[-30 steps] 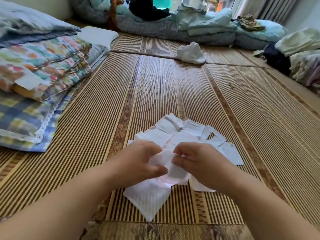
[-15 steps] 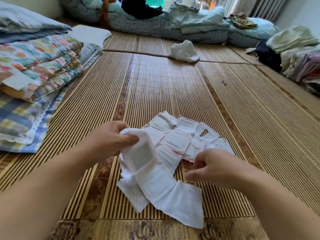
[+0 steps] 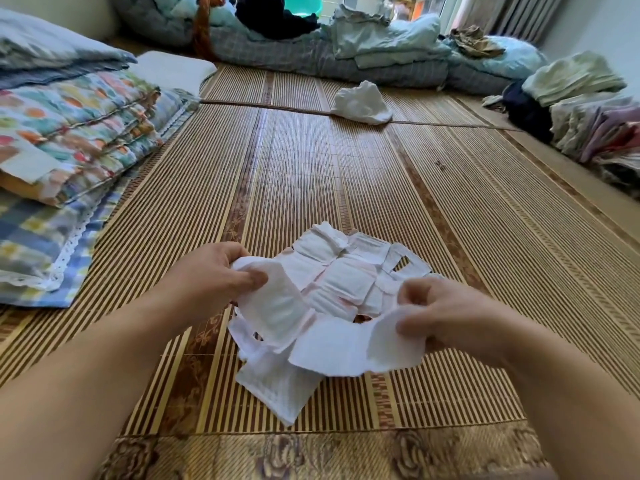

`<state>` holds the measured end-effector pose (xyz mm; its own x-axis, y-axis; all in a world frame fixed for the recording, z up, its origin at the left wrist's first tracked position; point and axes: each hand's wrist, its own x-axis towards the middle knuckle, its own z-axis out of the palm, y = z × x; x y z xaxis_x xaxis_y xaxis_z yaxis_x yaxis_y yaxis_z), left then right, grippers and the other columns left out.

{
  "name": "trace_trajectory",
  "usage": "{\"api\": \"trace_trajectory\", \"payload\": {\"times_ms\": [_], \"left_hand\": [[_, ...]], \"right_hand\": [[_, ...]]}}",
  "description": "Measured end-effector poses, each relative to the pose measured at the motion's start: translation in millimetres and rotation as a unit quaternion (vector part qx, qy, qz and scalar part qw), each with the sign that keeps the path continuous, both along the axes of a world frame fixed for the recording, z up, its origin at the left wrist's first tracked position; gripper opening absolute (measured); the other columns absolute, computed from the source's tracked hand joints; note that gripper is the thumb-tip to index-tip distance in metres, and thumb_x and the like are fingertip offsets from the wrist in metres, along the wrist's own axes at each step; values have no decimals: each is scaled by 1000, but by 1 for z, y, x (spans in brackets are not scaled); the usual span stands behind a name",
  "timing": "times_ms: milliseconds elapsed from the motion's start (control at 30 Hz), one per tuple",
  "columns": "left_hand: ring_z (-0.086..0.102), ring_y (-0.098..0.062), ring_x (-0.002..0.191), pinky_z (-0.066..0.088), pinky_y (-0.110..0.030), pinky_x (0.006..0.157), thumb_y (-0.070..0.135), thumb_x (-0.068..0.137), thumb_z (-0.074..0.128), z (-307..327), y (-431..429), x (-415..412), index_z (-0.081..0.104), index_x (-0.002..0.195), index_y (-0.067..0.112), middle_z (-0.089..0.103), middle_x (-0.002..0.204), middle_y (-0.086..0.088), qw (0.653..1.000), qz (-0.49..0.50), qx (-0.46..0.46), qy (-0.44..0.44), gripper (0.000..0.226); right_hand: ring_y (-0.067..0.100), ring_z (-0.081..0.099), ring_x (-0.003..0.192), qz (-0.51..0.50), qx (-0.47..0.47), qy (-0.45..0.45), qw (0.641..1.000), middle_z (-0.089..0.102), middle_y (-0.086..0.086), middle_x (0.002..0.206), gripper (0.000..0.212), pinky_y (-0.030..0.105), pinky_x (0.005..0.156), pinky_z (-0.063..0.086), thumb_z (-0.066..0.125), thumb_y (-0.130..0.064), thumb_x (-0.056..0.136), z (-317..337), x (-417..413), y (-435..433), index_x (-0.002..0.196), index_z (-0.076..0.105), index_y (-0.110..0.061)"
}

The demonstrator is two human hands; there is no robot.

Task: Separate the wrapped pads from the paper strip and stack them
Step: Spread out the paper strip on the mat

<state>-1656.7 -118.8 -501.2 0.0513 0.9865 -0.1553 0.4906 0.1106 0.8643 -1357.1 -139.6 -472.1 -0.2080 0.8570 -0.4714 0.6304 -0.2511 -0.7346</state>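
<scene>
Broadly, a striped woven bamboo mat (image 3: 311, 174) covers the floor. Along its far edge lies a long bank of blue and grey bedding (image 3: 381, 53). A stack of folded floral and checked quilts (image 3: 69, 133) sits at the left, and a pile of folded pale clothes (image 3: 588, 116) at the right.

Near the front middle of the mat rests a heap of white wrapped pads (image 3: 346, 282), linked in rows. A crumpled white cloth (image 3: 362, 103) lies well apart from it, near the far bedding.

The left hand (image 3: 204, 278) pinches the top end of an oblong white pad (image 3: 277, 306) between thumb and curled fingers, lifting it above the heap. The right hand (image 3: 446, 317) grips one edge of a square white pad (image 3: 360, 348) just beside it, thumb on top. The two pieces meet low between the hands; I cannot tell whether they are joined there. Another flat white wrapped pad (image 3: 277, 389) lies beneath them on the mat.
</scene>
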Motion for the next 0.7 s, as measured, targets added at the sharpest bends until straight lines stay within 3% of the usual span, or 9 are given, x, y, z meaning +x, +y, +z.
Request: {"api": "trace_trajectory", "payload": {"times_ms": [67, 200, 267, 367, 500, 600, 700], "left_hand": [[67, -8, 58, 50, -25, 54, 29, 81, 70, -2, -1, 2, 68, 80, 19, 72, 68, 7, 1000, -4, -16, -3, 10], [62, -12, 50, 45, -25, 47, 21, 84, 66, -4, -1, 4, 68, 85, 13, 70, 61, 3, 996, 1, -69, -50, 8], [63, -14, 49, 45, -23, 43, 11, 84, 64, -4, -1, 3, 66, 86, 7, 69, 58, 1, 989, 16, -104, -101, 5], [67, -15, 50, 48, -21, 41, 4, 80, 68, -2, -4, 0, 63, 84, 4, 70, 56, 0, 985, 20, -134, -110, 6], [73, -28, 74, 57, -33, 57, 5, 77, 73, -2, -7, -1, 62, 98, 3, 74, 87, -16, 978, 19, -173, -117, 23], [72, -29, 84, 58, -46, 78, 4, 76, 74, -3, -7, -1, 63, 104, 7, 74, 95, -15, 977, 18, -178, -112, 30], [71, -28, 86, 59, -44, 74, 6, 77, 74, -3, -7, -3, 64, 107, 10, 72, 98, -13, 983, 38, -166, -74, 32]], "right_hand": [[24, 67, 66, -60, -4, 72, 996, 64, 17, 93, 17, 26, 51, 52, 66, 2, 76, 4, 14, 8, 82, 59, -13], [26, 70, 61, -161, -12, 135, 978, 60, 24, 102, 33, 29, 50, 55, 68, 12, 71, 0, 32, 17, 98, 62, -7], [24, 70, 61, -184, -12, 118, 976, 60, 24, 105, 35, 26, 48, 55, 70, 11, 71, -1, 39, 19, 101, 63, -6], [25, 69, 64, -203, -7, 64, 977, 63, 22, 103, 38, 25, 46, 53, 71, 9, 70, 0, 51, 22, 103, 63, -6], [23, 70, 56, -214, -9, 30, 976, 64, 22, 100, 41, 23, 40, 51, 72, 9, 69, 2, 58, 21, 105, 60, -6], [28, 72, 74, -216, 8, -18, 976, 67, 16, 98, 39, 32, 55, 57, 75, 3, 69, -4, 57, 20, 103, 61, -10], [18, 69, 60, -221, 34, -54, 973, 71, 13, 88, 24, 23, 44, 51, 77, -7, 72, -9, 58, 18, 94, 66, -8]]}}
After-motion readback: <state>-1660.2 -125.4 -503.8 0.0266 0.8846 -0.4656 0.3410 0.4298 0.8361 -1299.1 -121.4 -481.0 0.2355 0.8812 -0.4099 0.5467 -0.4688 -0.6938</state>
